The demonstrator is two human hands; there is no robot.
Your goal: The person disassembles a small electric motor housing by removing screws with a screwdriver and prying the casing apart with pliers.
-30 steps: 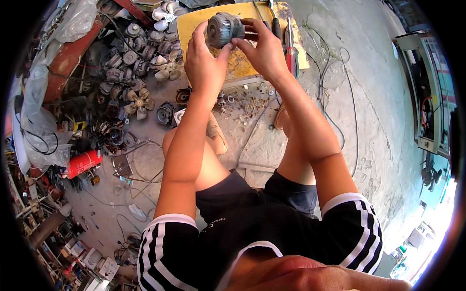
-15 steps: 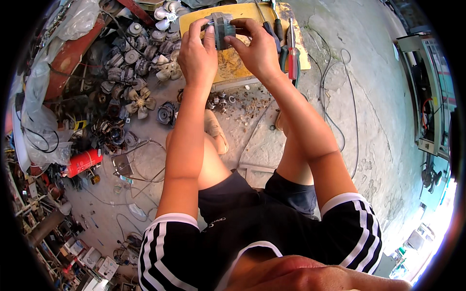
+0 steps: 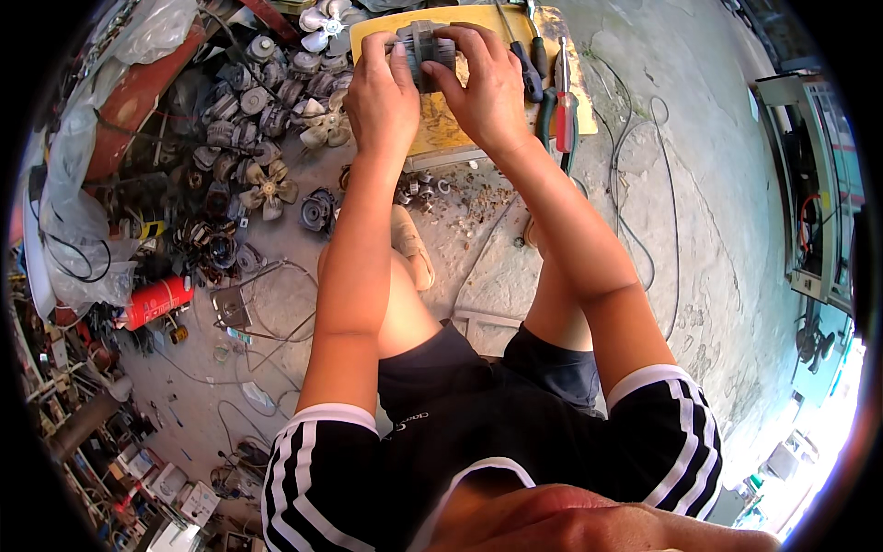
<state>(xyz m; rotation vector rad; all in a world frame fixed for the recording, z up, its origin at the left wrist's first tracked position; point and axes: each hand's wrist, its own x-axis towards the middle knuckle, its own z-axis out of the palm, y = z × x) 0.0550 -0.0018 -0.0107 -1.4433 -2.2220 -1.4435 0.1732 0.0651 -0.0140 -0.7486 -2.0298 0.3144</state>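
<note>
Between my two hands is a small grey electric motor [image 3: 425, 48], held just above a worn yellow board [image 3: 443, 124]. My left hand [image 3: 383, 97] grips its left end with thumb and fingers. On the other end, my right hand [image 3: 486, 90] has its fingers over the top and its thumb on the near side. The fingers hide parts of the motor at both ends. On the board right of my right hand lie a dark-handled screwdriver [image 3: 531, 81], a red-handled screwdriver [image 3: 563, 124] and dark-green-handled pliers [image 3: 546, 118].
A heap of used motors [image 3: 253, 101] with several fan blades [image 3: 269, 190] covers the floor to the left. Small metal parts [image 3: 423, 187] and debris lie before the board. A red cylinder [image 3: 158, 302] is farther left. Cables [image 3: 614, 175] trail across the floor on the right.
My right hand has turned a little, with its fingers now further over the motor's top. Both hands still hold the motor. The whole view has shifted slightly.
</note>
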